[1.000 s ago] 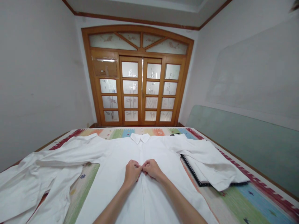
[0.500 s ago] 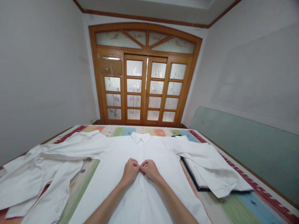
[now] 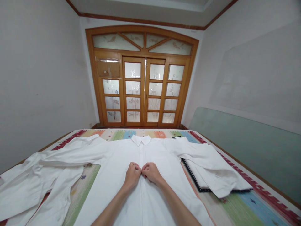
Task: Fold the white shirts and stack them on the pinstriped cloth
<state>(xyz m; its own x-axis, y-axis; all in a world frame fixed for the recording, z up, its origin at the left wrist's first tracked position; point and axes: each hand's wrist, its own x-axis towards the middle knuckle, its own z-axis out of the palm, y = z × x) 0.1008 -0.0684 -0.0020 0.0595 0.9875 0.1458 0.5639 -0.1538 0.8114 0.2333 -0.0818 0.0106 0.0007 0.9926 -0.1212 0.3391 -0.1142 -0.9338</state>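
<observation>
A white collared shirt [image 3: 117, 163] lies spread front side up, its collar at the far end and its sleeves out to both sides. My left hand [image 3: 133, 173] and my right hand [image 3: 150, 172] meet at the middle of its front placket. Both are closed, thumbs and fingers pinching the placket's fabric, with the fingertips nearly touching. Any button between the fingers is hidden. Below my hands the placket runs down toward me between my forearms.
A patterned, colourful cover [image 3: 237, 208] lies under the shirt. At the left is another white garment [image 3: 21, 194], rumpled. Beneath the right sleeve sits a dark-edged flat item [image 3: 192, 177] with white cloth on it. A pale green headboard-like panel [image 3: 246, 135] stands along the right; wooden glazed doors [image 3: 144, 91] are beyond.
The camera view has shifted slightly. My hands stay at the same spot on the placket, with only a slight change in the fingers.
</observation>
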